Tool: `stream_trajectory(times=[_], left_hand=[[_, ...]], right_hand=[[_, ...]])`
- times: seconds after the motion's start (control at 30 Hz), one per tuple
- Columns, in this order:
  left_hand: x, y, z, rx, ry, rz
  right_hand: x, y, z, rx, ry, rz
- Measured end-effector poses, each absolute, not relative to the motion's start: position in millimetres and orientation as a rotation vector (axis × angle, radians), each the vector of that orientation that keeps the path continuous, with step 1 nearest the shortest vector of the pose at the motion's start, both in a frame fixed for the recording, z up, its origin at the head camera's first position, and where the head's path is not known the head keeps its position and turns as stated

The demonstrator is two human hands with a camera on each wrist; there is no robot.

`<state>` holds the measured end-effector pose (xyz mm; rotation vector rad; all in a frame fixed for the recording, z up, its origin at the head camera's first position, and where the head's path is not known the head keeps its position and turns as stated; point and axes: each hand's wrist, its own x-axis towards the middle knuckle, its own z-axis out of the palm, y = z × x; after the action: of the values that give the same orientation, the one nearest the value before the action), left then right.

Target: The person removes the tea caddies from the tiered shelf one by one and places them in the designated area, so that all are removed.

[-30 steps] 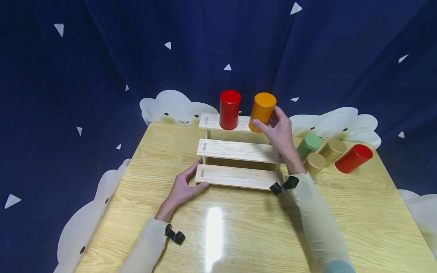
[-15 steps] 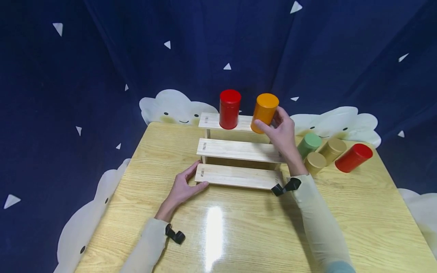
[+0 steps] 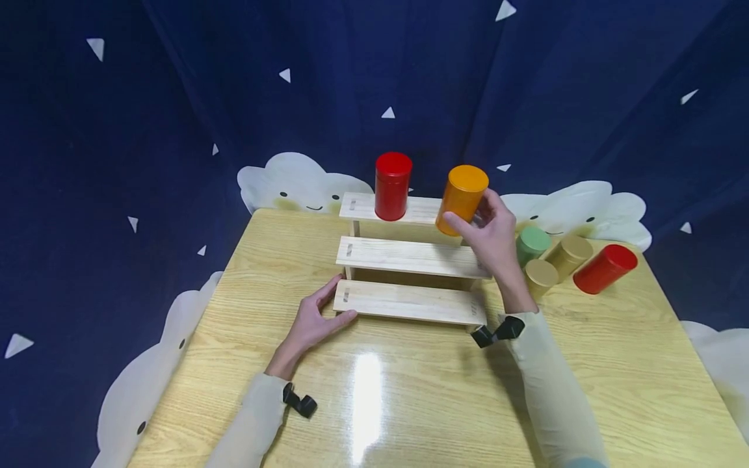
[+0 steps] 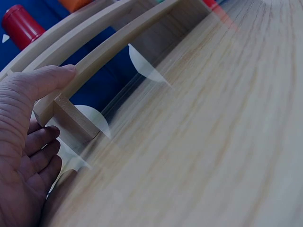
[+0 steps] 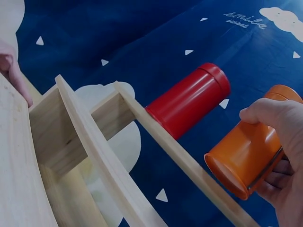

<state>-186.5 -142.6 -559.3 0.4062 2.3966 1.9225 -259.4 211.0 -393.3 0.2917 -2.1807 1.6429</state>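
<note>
My right hand grips an orange cylindrical canister, thumb on its near side. The canister tilts over the right part of the top tier, and its underside shows in the right wrist view, apart from the tier's edge. A red canister stands upright on that same tier, left of the orange one. Below, my left hand holds the left end of the three-tier wooden shelf at its lowest board. In the left wrist view, the thumb lies on the board's edge, with the fingers curled beside its end.
Right of the shelf, a green canister, two tan canisters and another red canister stand on the wooden table. Behind the table hangs a dark blue curtain with white triangles and clouds.
My right hand has carried the orange canister rightward and a little toward me, and it leans more. The left hand, the shelf and the red canister on top stay in place.
</note>
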Motion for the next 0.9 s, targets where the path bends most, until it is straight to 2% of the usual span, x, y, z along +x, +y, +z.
stream_trajectory(times=[0.57,0.9], left_hand=[[-186,-142,-559,0.411,2.389,1.926],[-186,-142,-558,0.413,2.389,1.928]], right_hand=[[-221,232,-394,0.292,-2.003,1.667],[-203,251,-401,0.168,-2.062,1.581]])
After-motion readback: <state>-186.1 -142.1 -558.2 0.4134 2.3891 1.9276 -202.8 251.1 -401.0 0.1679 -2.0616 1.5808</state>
